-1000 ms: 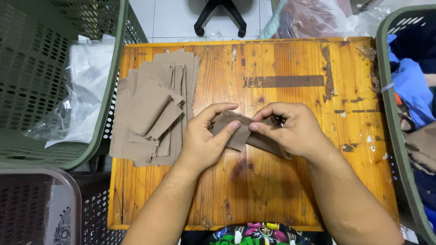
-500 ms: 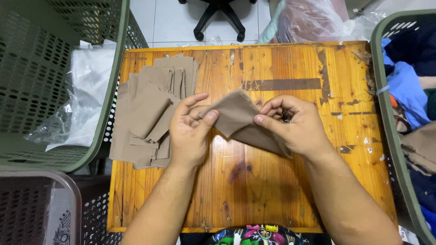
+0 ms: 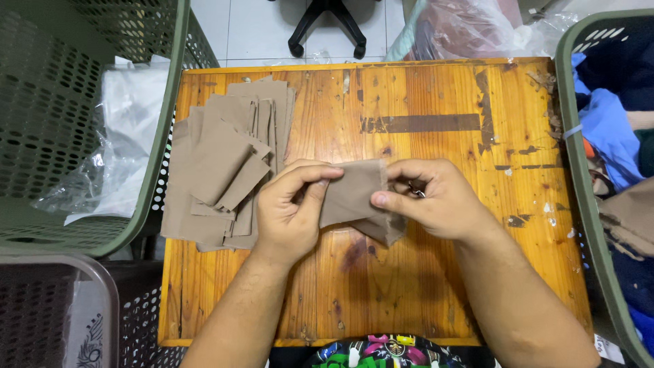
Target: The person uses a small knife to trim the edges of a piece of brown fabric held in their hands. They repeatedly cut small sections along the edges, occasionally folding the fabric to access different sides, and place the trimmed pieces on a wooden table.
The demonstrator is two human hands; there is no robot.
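while both hands (image 3: 293, 211) pinch tan cloth (image 3: 354, 197) | left basket (image 3: 61, 136): plastic bags (image 3: 129, 129)

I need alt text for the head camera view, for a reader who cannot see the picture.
Seen from above, the left hand and right hand hold a piece of tan fabric between them over a worn wooden table. A stack of similar tan pieces lies at the table's left, and green plastic baskets stand on both sides.
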